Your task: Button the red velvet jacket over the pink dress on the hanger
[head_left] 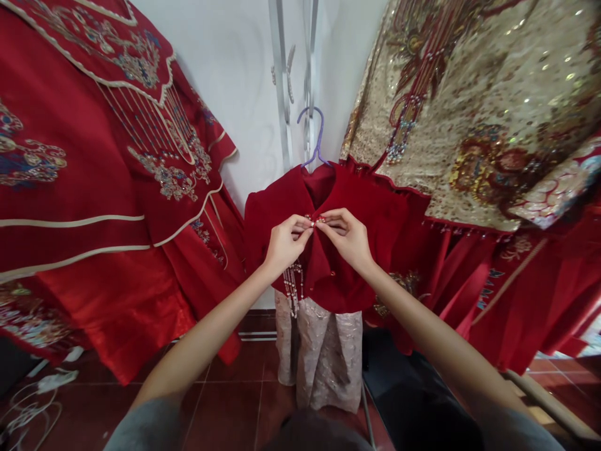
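Note:
A small red jacket (338, 275) hangs in front of me on a purple hanger (315, 134), over a pale pink brocade skirt (323, 354). My left hand (286, 241) and my right hand (345, 235) meet at the jacket's front opening just below the collar. Both pinch the two front edges together at a small fastening there. A beaded tassel (294, 285) dangles from the front, under my left wrist.
A large red embroidered robe (94, 207) hangs at the left. A gold sequinned garment (474, 106) over red skirts (516, 300) hangs at the right. A metal rail (282, 81) runs up the white wall. White cables (32, 401) lie on the red tiled floor.

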Tool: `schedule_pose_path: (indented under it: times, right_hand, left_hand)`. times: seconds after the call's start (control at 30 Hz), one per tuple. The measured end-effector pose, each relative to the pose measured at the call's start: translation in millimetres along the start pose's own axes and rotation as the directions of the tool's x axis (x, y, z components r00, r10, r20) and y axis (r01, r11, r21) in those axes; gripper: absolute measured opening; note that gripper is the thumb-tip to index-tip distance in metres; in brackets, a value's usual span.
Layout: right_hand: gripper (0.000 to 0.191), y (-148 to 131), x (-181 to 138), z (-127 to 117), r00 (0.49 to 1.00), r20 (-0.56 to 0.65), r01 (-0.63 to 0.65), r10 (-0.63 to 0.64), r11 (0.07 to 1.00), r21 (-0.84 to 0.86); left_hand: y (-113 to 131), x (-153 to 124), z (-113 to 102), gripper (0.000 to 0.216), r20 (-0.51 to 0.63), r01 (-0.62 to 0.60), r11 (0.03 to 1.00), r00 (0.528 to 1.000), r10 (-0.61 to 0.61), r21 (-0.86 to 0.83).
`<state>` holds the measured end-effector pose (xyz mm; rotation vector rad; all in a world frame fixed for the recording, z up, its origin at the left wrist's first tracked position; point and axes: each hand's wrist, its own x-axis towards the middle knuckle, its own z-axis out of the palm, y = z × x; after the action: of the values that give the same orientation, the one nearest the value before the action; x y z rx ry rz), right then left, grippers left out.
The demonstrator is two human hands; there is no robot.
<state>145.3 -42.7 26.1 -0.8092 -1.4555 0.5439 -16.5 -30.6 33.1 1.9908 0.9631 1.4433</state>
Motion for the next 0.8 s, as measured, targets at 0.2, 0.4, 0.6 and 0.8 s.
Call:
schedule_pose_path:
  times: [0.2, 0.4, 0.6, 0.8]
  right_hand:
    - [0.023, -0.8, 0.8, -2.3, 1.0, 0.005, -0.001, 0.001, 1.0, 0.0]
    - [0.026, -0.3, 2.2, -7.3, 0.999, 0.043, -0.013, 0.01, 0.999, 0.053]
    - [0.032, 2.9, 6.8, -10.2, 0.997, 0.049, -0.06, 0.057, 0.996, 0.062]
    - [0.031, 3.5, 10.4, -10.6, 0.998, 0.038, -0.057, 0.055, 0.997, 0.046]
  left_hand:
    - [10.0, 3.9, 1.4, 0.015, 0.04, -0.077, 0.995, 0.996, 0.075, 0.063]
    - [9.1, 12.8, 4.3, 0.016, 0.055, -0.097, 0.985, 0.994, 0.09, 0.141]
    - [5.2, 19.1, 2.4, 0.011, 0.113, -0.122, 0.982, 0.988, 0.107, 0.142]
    - [7.6, 23.4, 2.0, 0.01, 0.1, -0.115, 0.968, 0.991, 0.094, 0.224]
